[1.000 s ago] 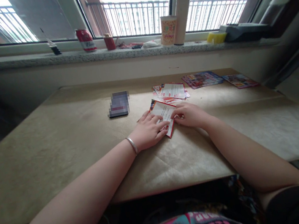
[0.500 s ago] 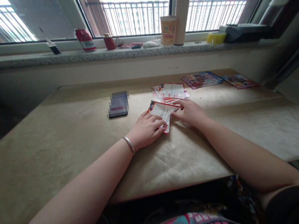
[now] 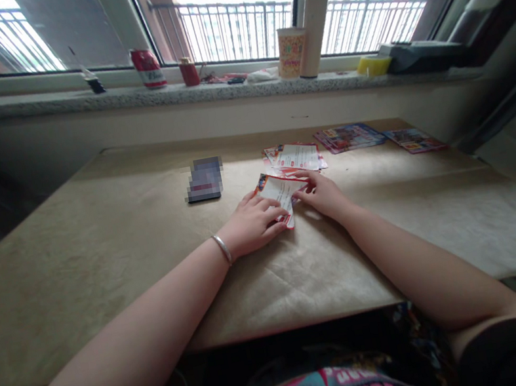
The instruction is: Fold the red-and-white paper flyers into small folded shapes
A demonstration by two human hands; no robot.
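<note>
A white printed card [image 3: 280,189] with a red edge and a coloured corner lies slanted on the table before me. My left hand [image 3: 257,221] rests over its left and near side, fingers bent onto the face and thumb by the near edge. At the right corner, my right hand [image 3: 321,195] grips it between thumb and fingers. A bit of purple print shows beneath the card near the right fingertips; what lies there is mostly hidden. Just beyond are several similar red-and-white cards [image 3: 299,156], spread in an overlapping pile.
A dark, pixelated phone-like object [image 3: 204,179] lies left of the cards. Colourful cards [image 3: 350,137] and another such stack [image 3: 414,139] sit at the far right. On the windowsill [image 3: 220,90] stand a red can [image 3: 148,69], a paper cup [image 3: 290,52] and a tall flask [image 3: 315,23].
My right hand has shifted slightly left, and the card's right corner has moved in with it. My left hand stays nearly where it was.
</note>
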